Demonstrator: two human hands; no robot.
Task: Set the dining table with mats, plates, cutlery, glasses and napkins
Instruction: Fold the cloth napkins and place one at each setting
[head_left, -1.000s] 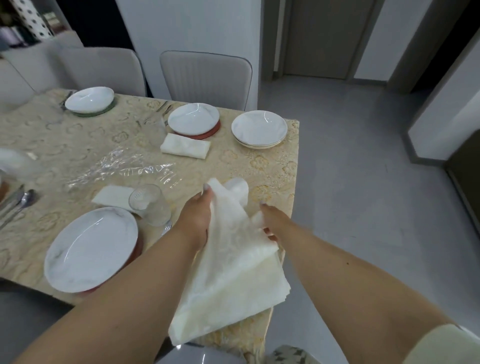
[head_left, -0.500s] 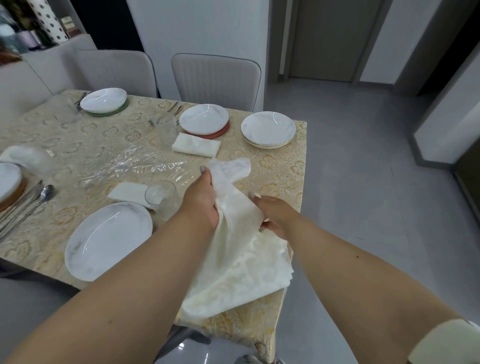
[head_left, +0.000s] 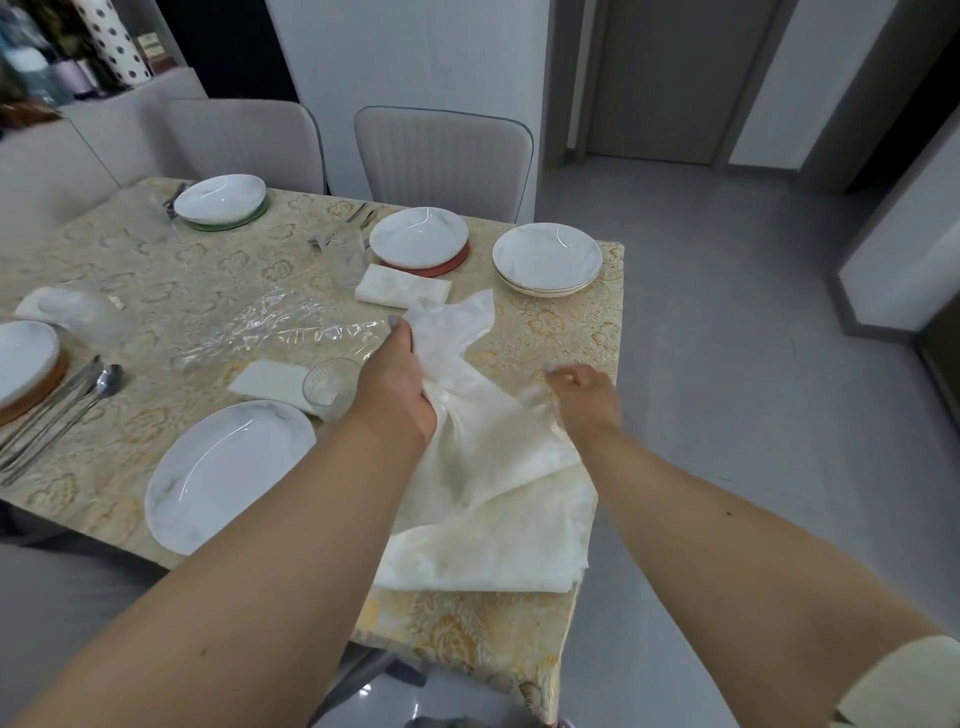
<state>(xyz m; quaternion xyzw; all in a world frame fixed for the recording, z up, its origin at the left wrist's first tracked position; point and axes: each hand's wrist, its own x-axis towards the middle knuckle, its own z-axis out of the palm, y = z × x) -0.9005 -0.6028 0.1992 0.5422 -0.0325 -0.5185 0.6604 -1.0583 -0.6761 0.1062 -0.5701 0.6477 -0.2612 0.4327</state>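
The left hand (head_left: 397, 387) grips a bunched fold of the white napkin (head_left: 493, 483), fingers curled into the cloth and thumb stretched toward twelve o'clock; the right hand (head_left: 584, 400), at three o'clock of it, is blurred, its fingers bent down onto the napkin's right edge, and whether they pinch the cloth I cannot tell. The napkin lies crumpled on the near right corner of the table (head_left: 208, 280), one loose corner reaching toward twelve o'clock, its lower edge at the table's near rim. Just at nine o'clock of the left hand stands a glass (head_left: 330, 387), touching a folded napkin (head_left: 267, 379) beyond it, and at seven o'clock lies a big oval plate (head_left: 228, 475). A sheet of clear plastic wrap (head_left: 270, 332) sits crumpled at eleven o'clock. Farther off at twelve o'clock another folded napkin (head_left: 402, 286) lies before a plate on a red mat (head_left: 418, 239) with a second glass (head_left: 343, 254) beside it, and a stack of plates (head_left: 548, 257) stands at one o'clock near the far right corner. At nine o'clock, well apart, cutlery (head_left: 57, 410) lies beside a plate on a brown mat (head_left: 23, 356)
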